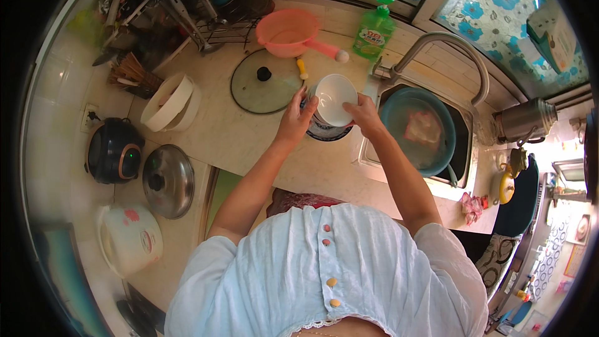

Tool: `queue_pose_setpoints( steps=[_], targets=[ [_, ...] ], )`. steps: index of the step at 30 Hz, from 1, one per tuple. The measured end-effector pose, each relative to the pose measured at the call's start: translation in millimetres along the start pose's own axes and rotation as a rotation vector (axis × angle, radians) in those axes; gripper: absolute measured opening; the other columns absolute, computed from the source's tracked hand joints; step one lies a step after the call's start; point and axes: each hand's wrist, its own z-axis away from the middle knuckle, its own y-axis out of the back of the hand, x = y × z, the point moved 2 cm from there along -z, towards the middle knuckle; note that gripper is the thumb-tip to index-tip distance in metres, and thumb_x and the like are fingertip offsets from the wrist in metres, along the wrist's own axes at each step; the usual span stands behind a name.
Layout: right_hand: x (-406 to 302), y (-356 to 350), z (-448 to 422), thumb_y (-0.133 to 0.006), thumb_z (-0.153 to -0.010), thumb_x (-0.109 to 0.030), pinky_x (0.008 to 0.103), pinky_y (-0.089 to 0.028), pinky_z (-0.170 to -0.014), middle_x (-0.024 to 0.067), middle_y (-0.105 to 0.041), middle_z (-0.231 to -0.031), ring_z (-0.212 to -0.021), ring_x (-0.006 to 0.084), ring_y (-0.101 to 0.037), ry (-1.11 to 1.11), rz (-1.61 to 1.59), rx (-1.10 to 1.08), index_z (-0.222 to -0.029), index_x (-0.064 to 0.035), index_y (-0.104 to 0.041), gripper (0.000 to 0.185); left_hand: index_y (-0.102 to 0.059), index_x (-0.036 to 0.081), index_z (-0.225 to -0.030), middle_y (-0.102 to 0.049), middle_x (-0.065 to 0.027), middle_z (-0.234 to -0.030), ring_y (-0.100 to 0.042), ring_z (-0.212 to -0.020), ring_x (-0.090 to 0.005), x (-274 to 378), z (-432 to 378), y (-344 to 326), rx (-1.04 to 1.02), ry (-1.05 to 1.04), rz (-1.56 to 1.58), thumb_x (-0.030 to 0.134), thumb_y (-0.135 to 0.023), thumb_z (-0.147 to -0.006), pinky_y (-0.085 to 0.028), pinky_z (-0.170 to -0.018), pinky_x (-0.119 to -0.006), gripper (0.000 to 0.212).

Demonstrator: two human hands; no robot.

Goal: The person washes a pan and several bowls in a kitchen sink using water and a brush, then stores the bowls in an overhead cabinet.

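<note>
A white bowl point(335, 96) is tilted over the counter, its glossy inside turned towards me. My left hand point(295, 117) grips its left side, thumb along the outer wall. From the right, my right hand point(366, 114) holds the bowl with the thumb over its rim. Below it, a blue-and-white patterned dish point(327, 132) shows in part. Whether the bowl touches that dish, or has others nested under it, I cannot tell. Near my left hand lies a round glass lid point(252, 93) with a black knob; a small yellow-handled tool point(302, 69) is at its edge.
Right of my hands, a metal sink point(463, 150) holds a blue basin point(451, 126) of water with a pinkish cloth point(422, 127), under a curved faucet point(435, 36). Behind stand a pink ladle point(285, 32) and a green soap bottle point(374, 32). White bowls point(168, 103) sit left.
</note>
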Motion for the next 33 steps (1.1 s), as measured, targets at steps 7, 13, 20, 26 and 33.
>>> queue_pose_setpoints(
  steps=[7, 13, 20, 26, 33],
  targets=[
    [-7, 10, 22, -0.052, -0.082, -0.012, 0.0307, -0.054, -0.053, 0.0121, -0.055, -0.097, -0.076, 0.0179, -0.058, 0.106, -0.252, 0.153, -0.111, 0.0013, -0.044, 0.032, -0.017, -0.005, -0.133, -0.037, -0.0177, -0.126, -0.05, -0.104, -0.0245, 26, 1, -42, -0.127, -0.088, 0.192, 0.037, -0.064, -0.075, -0.053, -0.067, -0.027, 0.085],
    [-3, 63, 44, -0.049, -0.085, -0.012, 0.0299, -0.056, -0.055, 0.0162, -0.053, -0.108, -0.082, 0.0243, -0.06, -0.022, -0.573, 0.193, -0.116, 0.0009, -0.041, 0.035, -0.019, -0.003, -0.133, -0.033, -0.0216, -0.13, -0.052, -0.103, -0.0263, 62, -3, -75, -0.338, -0.219, 0.074, 0.036, -0.062, -0.079, -0.047, -0.082, -0.033, 0.08],
    [41, 97, 44, -0.045, -0.088, -0.022, 0.0231, -0.053, -0.053, 0.0244, -0.045, -0.119, -0.072, 0.0268, -0.06, 0.11, -1.636, -0.402, -0.126, -0.0025, -0.036, 0.044, -0.023, 0.005, -0.134, -0.035, -0.0178, -0.131, -0.056, -0.095, -0.0227, 62, -2, -116, -0.398, -0.155, 0.179, 0.032, -0.058, -0.083, -0.047, -0.079, -0.029, 0.068],
    [38, 118, 60, -0.044, -0.087, -0.021, 0.0205, -0.05, -0.049, 0.0277, -0.046, -0.118, -0.068, 0.0262, -0.057, 0.195, -1.681, -0.377, -0.125, -0.0007, -0.037, 0.043, -0.026, 0.003, -0.133, -0.038, -0.0164, -0.13, -0.057, -0.091, -0.0167, 67, 3, -149, -0.492, -0.18, 0.176, 0.03, -0.057, -0.084, -0.045, -0.078, -0.027, 0.064],
    [36, 128, 60, -0.046, -0.086, -0.025, 0.0212, -0.052, -0.049, 0.0255, -0.051, -0.111, -0.066, 0.0213, -0.059, 0.238, -1.569, -0.334, -0.122, -0.005, -0.041, 0.041, -0.028, 0.002, -0.132, -0.039, -0.0138, -0.129, -0.058, -0.09, -0.0148, 73, 4, -160, -0.53, -0.192, 0.18, 0.024, -0.057, -0.085, -0.045, -0.079, -0.027, 0.059]
  ],
)
